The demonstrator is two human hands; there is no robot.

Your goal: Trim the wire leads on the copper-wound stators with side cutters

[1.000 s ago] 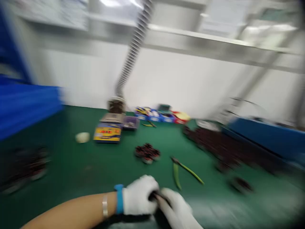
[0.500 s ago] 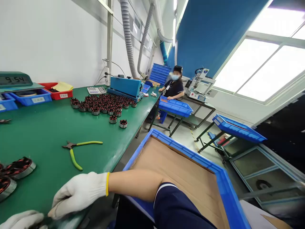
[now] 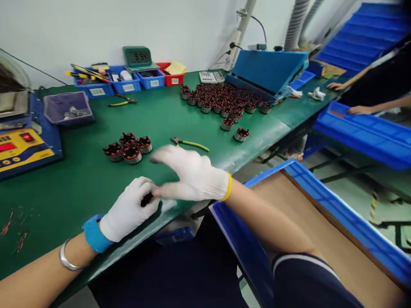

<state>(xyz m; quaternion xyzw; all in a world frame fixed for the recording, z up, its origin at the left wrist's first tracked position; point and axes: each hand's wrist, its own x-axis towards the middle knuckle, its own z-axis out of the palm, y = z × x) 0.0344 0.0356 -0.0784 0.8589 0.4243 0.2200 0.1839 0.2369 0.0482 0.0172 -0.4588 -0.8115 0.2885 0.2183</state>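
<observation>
Dark part (image 3: 147,199), mostly hidden, left hand (image 3: 131,209) fingers curled round it, right hand (image 3: 192,174) fingers spread

This looks like a factory workshop: a long green desk (image 3: 167,113) bears dozens of wound metal rings (image 3: 218,99), cutters (image 3: 195,145) and labelled bins (image 3: 128,87). Ribbed ducting (image 3: 293,25) runs down behind, and a co-worker (image 3: 367,87) is farther along.

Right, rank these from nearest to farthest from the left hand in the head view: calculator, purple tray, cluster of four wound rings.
1. Cluster of four wound rings: just ahead of the left hand.
2. Purple tray: farther ahead, to the left.
3. Calculator: far back, to the right.
</observation>
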